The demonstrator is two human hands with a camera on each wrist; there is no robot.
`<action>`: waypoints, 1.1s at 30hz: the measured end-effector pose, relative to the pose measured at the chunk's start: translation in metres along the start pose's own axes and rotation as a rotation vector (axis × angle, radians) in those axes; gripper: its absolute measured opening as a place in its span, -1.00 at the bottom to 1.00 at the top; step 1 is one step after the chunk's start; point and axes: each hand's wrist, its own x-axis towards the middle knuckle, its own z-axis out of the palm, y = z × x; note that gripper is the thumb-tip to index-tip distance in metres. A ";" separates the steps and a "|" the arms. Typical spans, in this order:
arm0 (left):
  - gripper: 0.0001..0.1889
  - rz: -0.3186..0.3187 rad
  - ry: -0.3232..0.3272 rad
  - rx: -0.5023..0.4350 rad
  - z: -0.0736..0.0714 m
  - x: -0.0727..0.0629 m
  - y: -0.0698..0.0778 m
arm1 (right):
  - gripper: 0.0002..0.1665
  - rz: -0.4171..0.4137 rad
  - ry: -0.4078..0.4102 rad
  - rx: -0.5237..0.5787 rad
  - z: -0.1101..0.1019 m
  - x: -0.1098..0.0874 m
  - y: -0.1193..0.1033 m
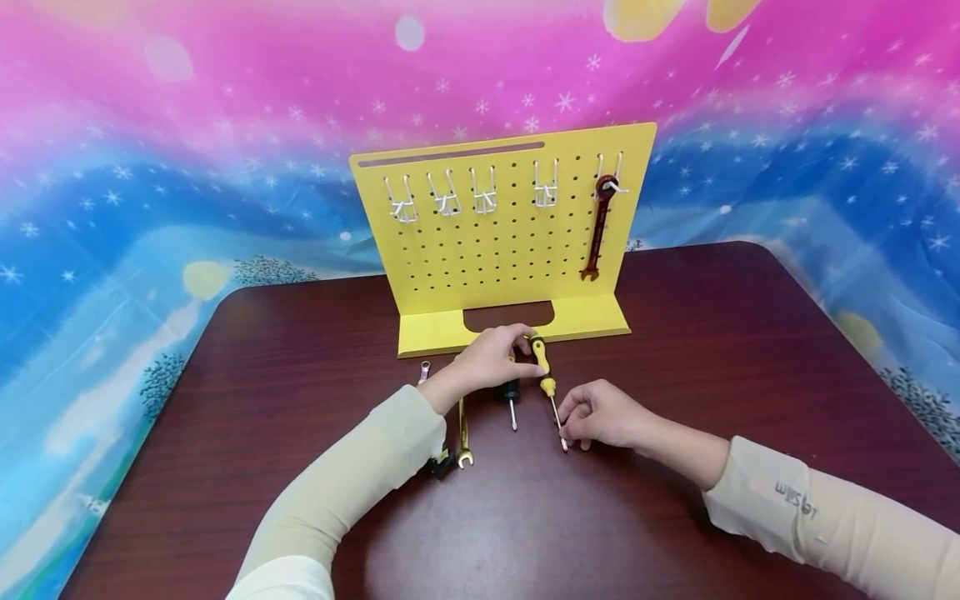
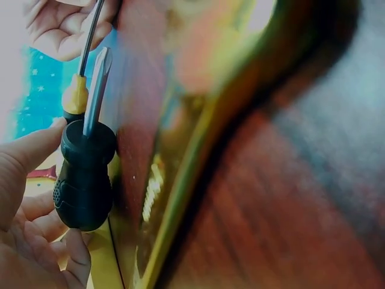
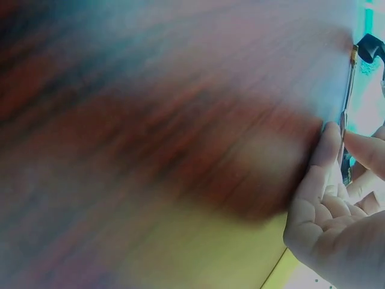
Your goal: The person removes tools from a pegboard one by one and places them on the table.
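A yellow-and-black screwdriver [image 1: 541,357] is held between my two hands over the table, in front of the pegboard. My left hand [image 1: 491,358] grips its handle between thumb and fingers. Close to the tip, thumb and fingers of my right hand [image 1: 603,414] pinch the metal shaft. Partly under the left hand lies a black-handled screwdriver [image 2: 87,174], its tip pointing toward me. A gold-coloured wrench [image 1: 464,437] is beside the left forearm, its upper part hidden by the wrist.
The yellow pegboard [image 1: 487,250] stands at the back of the dark table [image 1: 300,333], with several white hooks [image 1: 485,200]. A reddish wrench [image 1: 598,229] hangs at its right. Another wrench end [image 1: 425,369] and a black object [image 1: 442,463] show beside the left sleeve.
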 end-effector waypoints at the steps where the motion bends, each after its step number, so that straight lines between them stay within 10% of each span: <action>1: -0.45 0.002 -0.001 0.010 0.001 0.000 0.001 | -0.81 -0.006 0.005 -0.006 0.000 0.000 0.000; 18: -0.49 0.034 -0.041 0.109 0.006 0.002 0.000 | -0.50 0.051 0.130 0.008 -0.017 0.015 0.002; 33: -0.43 -0.026 -0.029 0.184 0.005 -0.002 0.008 | -0.41 0.014 0.072 0.028 -0.026 0.029 0.002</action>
